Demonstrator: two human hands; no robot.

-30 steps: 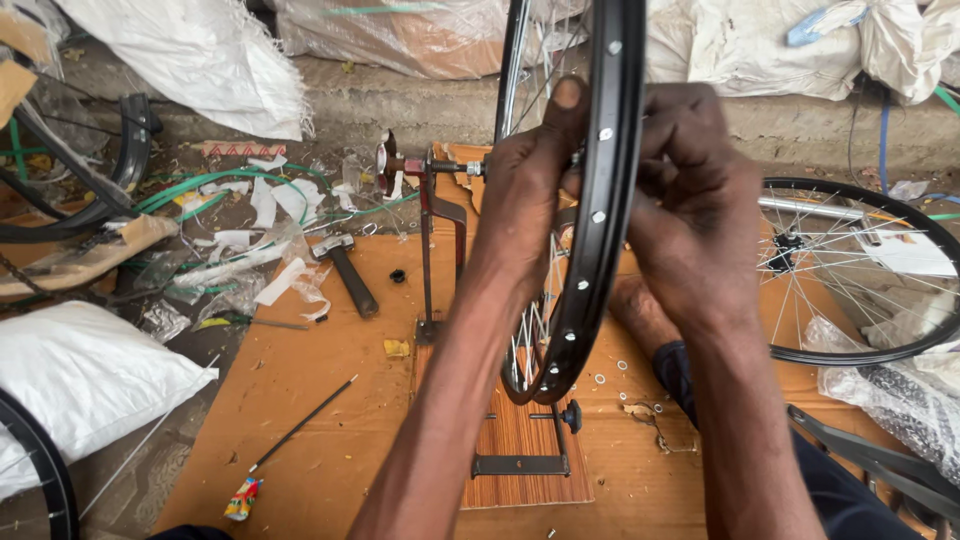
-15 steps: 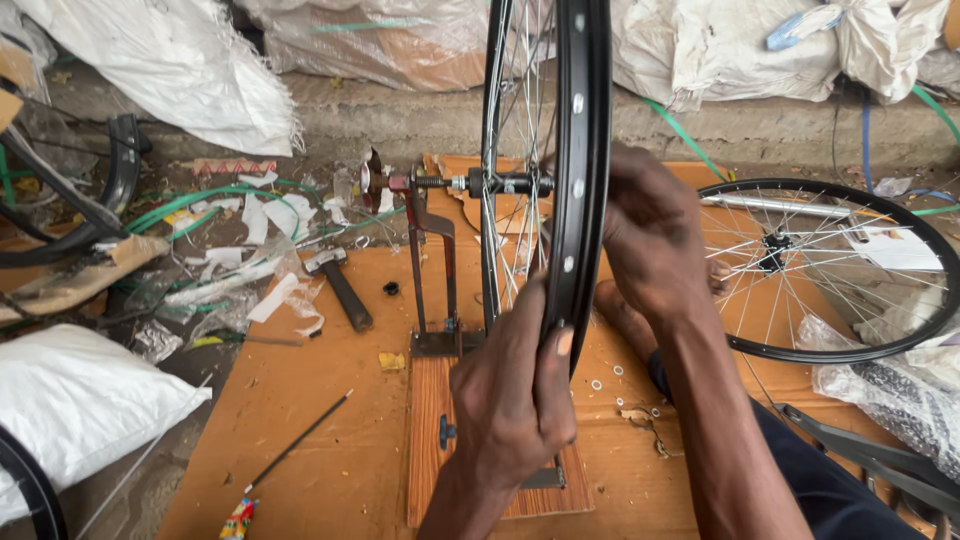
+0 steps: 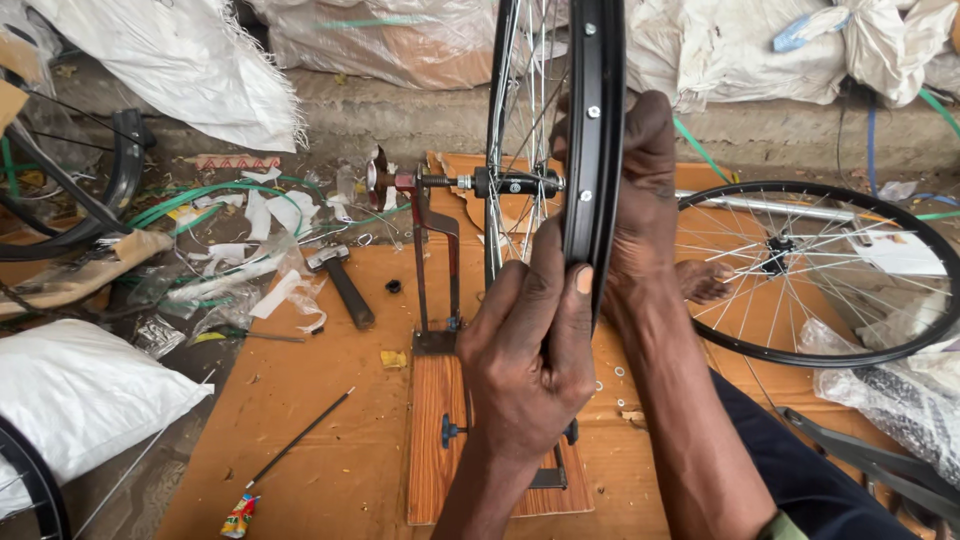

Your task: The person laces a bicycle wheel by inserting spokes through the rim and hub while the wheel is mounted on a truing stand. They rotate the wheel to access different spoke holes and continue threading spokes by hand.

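On stand, both hands (image 3: 590,300) grip rim (image 3: 592,150) — hammer (image 3: 340,280) nearby

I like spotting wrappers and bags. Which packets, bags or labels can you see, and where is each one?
Small crumpled red and yellow wrapper: bottom left on the cardboard.
Stuffed white woven sack: left edge, rounded.
Clear crinkled plastic bag: lower right, beside the lying wheel.
Row of white sacks: along the top.

Both hands (image 3: 590,290) on upright wheel rim (image 3: 596,130)

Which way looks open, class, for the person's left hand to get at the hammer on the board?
Probably yes: the left hand grips the black rim, and bare board lies between it and the hammer. It must let go first.
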